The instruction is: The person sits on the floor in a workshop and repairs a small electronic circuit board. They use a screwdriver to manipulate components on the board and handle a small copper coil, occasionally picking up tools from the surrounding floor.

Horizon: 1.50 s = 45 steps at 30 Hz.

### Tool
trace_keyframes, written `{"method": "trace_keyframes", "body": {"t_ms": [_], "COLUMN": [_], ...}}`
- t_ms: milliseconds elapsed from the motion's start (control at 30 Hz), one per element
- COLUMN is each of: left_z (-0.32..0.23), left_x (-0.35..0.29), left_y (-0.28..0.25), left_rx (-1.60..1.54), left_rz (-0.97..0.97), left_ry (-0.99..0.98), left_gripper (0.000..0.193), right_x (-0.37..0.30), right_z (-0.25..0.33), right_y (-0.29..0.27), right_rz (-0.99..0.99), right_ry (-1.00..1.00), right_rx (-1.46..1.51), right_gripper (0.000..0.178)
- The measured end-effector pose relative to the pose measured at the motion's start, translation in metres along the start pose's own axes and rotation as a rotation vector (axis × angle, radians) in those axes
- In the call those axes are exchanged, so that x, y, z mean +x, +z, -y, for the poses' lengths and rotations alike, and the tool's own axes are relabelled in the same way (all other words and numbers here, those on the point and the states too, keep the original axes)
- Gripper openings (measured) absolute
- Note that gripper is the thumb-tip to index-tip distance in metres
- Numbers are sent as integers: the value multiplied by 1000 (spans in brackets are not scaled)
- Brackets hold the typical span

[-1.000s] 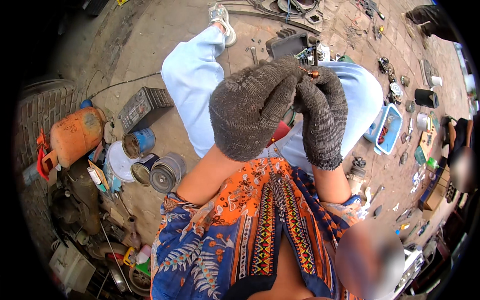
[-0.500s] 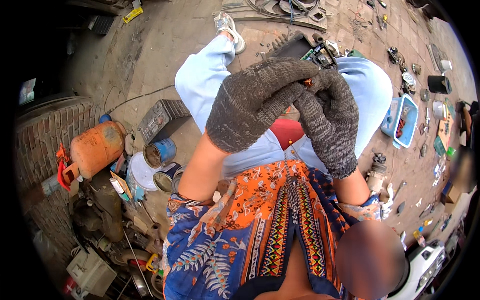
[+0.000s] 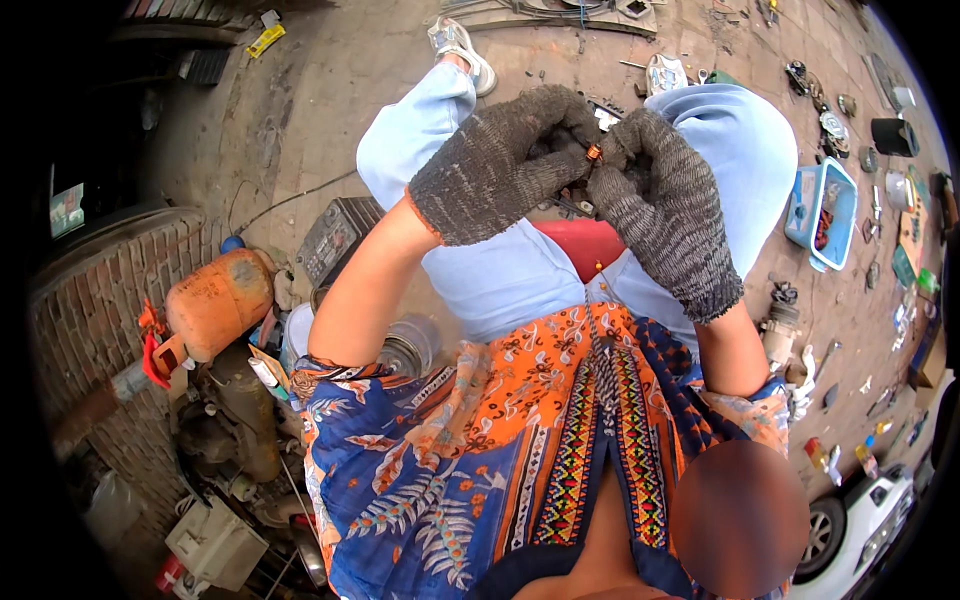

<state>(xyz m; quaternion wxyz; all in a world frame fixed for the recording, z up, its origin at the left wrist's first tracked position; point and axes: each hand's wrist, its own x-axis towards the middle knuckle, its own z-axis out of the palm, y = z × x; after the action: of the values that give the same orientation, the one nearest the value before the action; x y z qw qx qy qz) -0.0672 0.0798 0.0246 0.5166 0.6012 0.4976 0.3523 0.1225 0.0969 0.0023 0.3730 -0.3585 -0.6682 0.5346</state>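
Both my hands wear dark grey knitted gloves and meet above my lap. Between their fingertips is a small copper wire coil (image 3: 594, 152). My left hand (image 3: 505, 165) has its fingers and thumb closed in a pinch at the coil's left side. From the other side, my right hand (image 3: 665, 195) pinches at it with bent fingers. Behind and below the gloves, bits of a dark part with pale pieces (image 3: 606, 115) show; most of it is hidden by my hands.
A red seat (image 3: 575, 245) shows between my knees. To the right stand a blue plastic basket (image 3: 800, 205) and scattered metal parts (image 3: 832, 128). On the left are an orange gas cylinder (image 3: 222, 300), an old battery (image 3: 338, 238) and tins. A white car (image 3: 870, 540) is at lower right.
My hands have drawn apart slightly at the fingertips, and the left has shifted up and left. The black housing with a circuit board, seen beyond the gloves before, is now mostly hidden.
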Motion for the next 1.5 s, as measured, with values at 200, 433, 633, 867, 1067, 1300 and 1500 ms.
{"method": "trace_keyframes", "body": {"t_ms": [200,433,633,867,1067,1300,1500], "left_z": [0,-4,1,1,-3,-5,-8], "left_x": [1,3,9,2,-6,-19,-23], "left_y": [1,3,-2,13,15,10,-3], "left_rx": [522,946,938,318,-4,-173,70], "left_rz": [-94,-189,-186,-151,-5,-5,190], "left_ry": [279,480,576,165,128,65,72], "left_gripper": [25,30,34,35,42,43,29], "right_x": [3,6,9,6,-3,-5,-19], "right_z": [3,-10,-9,-5,7,6,-1], "right_y": [4,1,3,4,3,-2,-21], "right_rz": [-32,-13,-45,-72,-72,-21,339], "right_ry": [123,174,205,77,0,-209,141], "right_rx": [16,139,196,86,-237,-480,233], "right_gripper": [19,18,22,22,21,20,24]}}
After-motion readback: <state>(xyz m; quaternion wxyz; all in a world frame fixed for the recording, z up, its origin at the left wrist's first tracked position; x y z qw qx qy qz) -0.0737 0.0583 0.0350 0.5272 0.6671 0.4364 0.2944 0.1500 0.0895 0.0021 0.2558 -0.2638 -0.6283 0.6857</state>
